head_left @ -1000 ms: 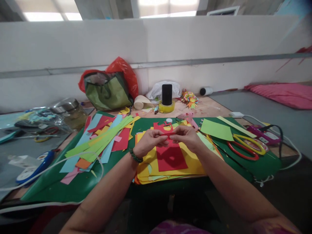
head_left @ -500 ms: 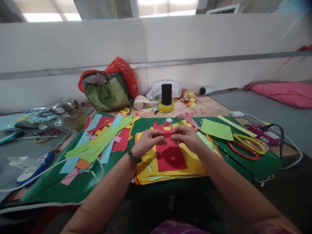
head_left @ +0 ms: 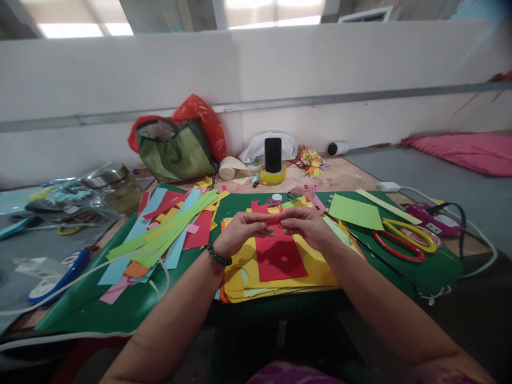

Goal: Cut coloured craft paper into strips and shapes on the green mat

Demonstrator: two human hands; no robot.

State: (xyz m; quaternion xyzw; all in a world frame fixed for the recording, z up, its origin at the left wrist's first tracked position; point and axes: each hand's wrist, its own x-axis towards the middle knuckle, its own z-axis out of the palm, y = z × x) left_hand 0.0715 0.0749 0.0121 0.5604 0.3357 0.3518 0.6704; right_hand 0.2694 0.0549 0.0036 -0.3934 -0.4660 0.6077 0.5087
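Observation:
My left hand (head_left: pixel 248 230) and my right hand (head_left: pixel 306 226) meet at the fingertips over the middle of the table. Between them they pinch a small piece of red paper (head_left: pixel 274 220), mostly covered by the fingers. Beneath lies a larger red paper sheet (head_left: pixel 280 261), its far end cut into a ragged outline. That sheet rests on a stack of yellow paper (head_left: pixel 240 282). A bracelet of dark green beads (head_left: pixel 218 256) circles my left wrist.
Coloured paper strips (head_left: pixel 164 229) spread over the green mat (head_left: pixel 76 309) at left. Scissors with red and yellow handles (head_left: pixel 412 240) lie at right near a light green sheet (head_left: pixel 356 213). Behind stand a phone (head_left: pixel 273 154), a paper flower ball (head_left: pixel 312 162) and a green bag (head_left: pixel 174 152).
My fingers have straightened and closed over the small red paper piece, so less of it shows. Both hands stay in about the same place.

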